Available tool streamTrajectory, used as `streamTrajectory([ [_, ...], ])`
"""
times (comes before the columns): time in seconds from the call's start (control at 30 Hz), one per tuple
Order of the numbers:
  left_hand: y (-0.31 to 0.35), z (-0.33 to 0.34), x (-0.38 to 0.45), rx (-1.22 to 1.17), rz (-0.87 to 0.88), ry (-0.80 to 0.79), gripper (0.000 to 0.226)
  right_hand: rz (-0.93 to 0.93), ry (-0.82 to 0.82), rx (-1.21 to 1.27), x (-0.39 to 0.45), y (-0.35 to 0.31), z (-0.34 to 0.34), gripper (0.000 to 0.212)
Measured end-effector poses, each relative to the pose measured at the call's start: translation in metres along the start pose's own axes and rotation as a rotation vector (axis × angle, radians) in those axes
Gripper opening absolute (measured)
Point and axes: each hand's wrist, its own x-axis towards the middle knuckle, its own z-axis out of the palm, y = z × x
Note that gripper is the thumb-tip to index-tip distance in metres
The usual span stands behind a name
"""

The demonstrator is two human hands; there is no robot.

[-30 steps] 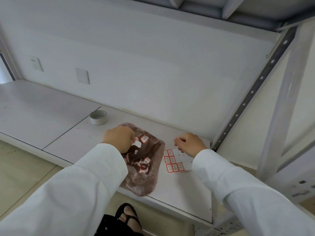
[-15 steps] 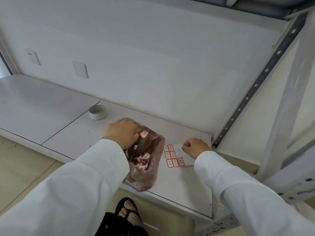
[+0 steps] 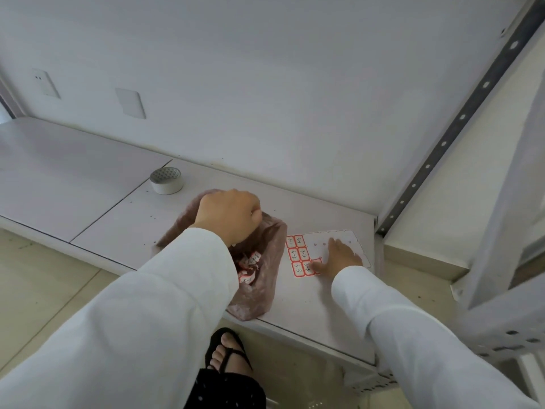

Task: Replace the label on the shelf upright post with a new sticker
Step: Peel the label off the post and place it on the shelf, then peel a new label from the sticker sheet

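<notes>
Head cam: right hand (image 3: pixel 339 256) flat, grip wide, on sticker sheet (image 3: pixel 333 246); left hand (image 3: pixel 228 215) grip fisted in bag (image 3: pixel 259 278) beside sheet, contents unclear. Risk: sticker tears/curls when peeled.

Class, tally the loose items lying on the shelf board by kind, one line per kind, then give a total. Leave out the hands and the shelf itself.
Roll of tape: 1
Pinkish plastic bag holding used labels: 1
Sticker sheet with red-bordered labels: 1
Total: 3
</notes>
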Motion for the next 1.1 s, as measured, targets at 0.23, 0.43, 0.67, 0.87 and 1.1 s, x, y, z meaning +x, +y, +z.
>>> streamTrajectory([
  [0.23,0.003,0.002,0.003,0.027,0.038,-0.036,0.032,0.017,0.093,-0.043,-0.005,-0.002,0.027,0.076],
  [0.43,0.017,-0.008,-0.001,0.054,0.113,-0.056,0.032,-0.04,0.161,-0.02,-0.025,0.004,0.023,0.018],
  [0.67,0.053,-0.017,-0.002,0.117,0.253,-0.103,0.03,0.012,0.248,0.333,-0.06,0.004,-0.019,0.026],
  [0.87,0.081,-0.018,0.0,0.1,0.443,0.02,0.059,-0.187,0.397,0.47,-0.108,-0.013,-0.096,0.031],
  [1.1,0.096,-0.041,-0.015,0.029,0.52,0.298,0.039,-0.44,0.497,0.528,-0.168,-0.009,-0.139,0.029],
])
